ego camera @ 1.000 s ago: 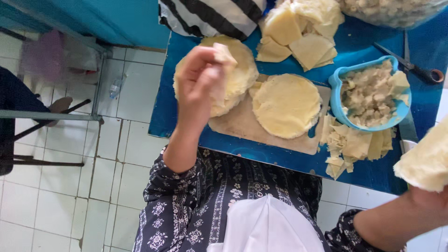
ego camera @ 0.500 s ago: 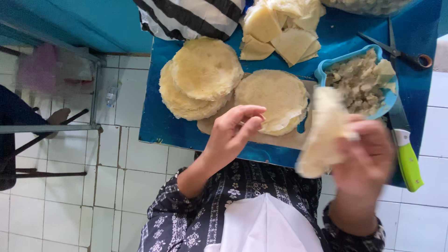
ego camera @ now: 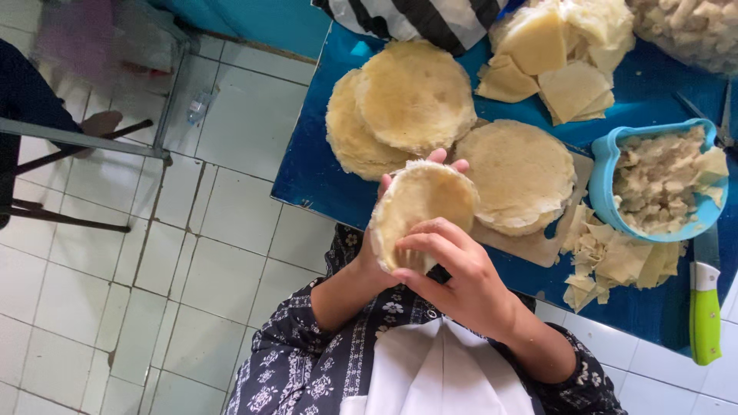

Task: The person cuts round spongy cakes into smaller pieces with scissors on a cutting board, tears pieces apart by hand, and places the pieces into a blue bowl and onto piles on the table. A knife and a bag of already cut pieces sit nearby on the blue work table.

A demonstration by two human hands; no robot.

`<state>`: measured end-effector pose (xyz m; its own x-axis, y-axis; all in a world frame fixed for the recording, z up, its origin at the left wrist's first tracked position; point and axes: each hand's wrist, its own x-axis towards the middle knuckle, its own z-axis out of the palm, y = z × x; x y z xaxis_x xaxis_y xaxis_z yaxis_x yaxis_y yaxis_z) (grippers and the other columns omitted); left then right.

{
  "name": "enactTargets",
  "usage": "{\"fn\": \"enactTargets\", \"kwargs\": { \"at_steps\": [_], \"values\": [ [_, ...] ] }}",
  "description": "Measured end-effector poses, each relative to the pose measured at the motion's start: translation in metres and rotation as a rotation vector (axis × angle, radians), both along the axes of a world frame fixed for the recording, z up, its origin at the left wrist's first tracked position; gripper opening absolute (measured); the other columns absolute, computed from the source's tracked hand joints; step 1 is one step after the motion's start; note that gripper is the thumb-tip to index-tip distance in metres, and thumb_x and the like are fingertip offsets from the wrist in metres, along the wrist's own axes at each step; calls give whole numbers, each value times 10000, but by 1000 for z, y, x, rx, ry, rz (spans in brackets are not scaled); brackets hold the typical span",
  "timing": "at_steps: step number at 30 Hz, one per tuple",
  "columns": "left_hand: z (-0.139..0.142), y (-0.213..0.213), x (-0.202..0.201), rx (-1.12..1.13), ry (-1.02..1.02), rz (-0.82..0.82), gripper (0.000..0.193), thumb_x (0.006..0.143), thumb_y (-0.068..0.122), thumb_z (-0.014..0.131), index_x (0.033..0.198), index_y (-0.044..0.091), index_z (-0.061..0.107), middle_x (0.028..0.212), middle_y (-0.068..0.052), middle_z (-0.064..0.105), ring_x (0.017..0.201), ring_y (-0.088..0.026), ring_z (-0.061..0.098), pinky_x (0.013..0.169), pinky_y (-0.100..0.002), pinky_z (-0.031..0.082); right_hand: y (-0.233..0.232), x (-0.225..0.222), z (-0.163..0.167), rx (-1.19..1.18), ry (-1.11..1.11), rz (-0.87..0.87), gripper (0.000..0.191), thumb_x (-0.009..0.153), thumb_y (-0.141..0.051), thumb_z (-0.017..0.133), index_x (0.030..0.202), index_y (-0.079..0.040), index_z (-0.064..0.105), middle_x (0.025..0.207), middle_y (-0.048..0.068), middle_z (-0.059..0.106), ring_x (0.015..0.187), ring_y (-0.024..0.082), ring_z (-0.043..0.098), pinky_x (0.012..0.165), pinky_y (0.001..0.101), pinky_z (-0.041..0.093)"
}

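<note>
Both hands together, left hand [ego camera: 373, 257] cupping round wrapper [ego camera: 423, 207], right hand [ego camera: 453, 277] pinching its edge; half a second ago, hands apart.

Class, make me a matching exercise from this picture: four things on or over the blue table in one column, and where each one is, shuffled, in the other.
Things
1. round wrapper
2. blue bowl
3. green-handled knife
4. cutting board

Places
A. beside the trimmed scraps, holding pale filling
B. under a stack of wrappers
C. held between both hands
D. at the table's near right edge

Pairs: 1-C, 2-A, 3-D, 4-B
</note>
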<state>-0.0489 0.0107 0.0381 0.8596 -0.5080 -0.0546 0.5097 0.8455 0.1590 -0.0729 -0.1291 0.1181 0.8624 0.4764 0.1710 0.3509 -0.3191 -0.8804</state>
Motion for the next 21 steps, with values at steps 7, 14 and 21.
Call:
{"fn": "enactTargets", "kwargs": {
  "at_steps": [7, 14, 21],
  "values": [
    [5, -6, 1, 340, -110, 159, 800, 1094, 574, 357, 1674, 50, 189, 1716, -71, 271, 1587, -190, 256, 1307, -344, 187, -6, -4, -22, 308, 266, -156, 93, 950, 27, 701, 1037, 5, 675, 1046, 105, 673, 941, 181, 672, 854, 273, 551],
    [-4, -7, -1, 405, -71, 177, 799, 1073, 558, 374, 1675, 91, 135, 1702, -102, 262, 1577, -224, 240, 1282, -366, 199, -9, -2, -35, 198, 164, -30, 193, 867, 7, 764, 1019, 42, 649, 1033, 71, 625, 956, 126, 623, 853, 254, 526],
    [7, 3, -4, 1048, -489, 314, 729, 1166, 551, 292, 1674, 32, 226, 1719, -160, 325, 1630, -242, 272, 1336, -346, 193, -10, 11, -49, 832, 740, -189, 65, 978, 48, 659, 1041, 59, 650, 1049, 91, 634, 970, 142, 626, 874, 263, 520]
  ]
}}
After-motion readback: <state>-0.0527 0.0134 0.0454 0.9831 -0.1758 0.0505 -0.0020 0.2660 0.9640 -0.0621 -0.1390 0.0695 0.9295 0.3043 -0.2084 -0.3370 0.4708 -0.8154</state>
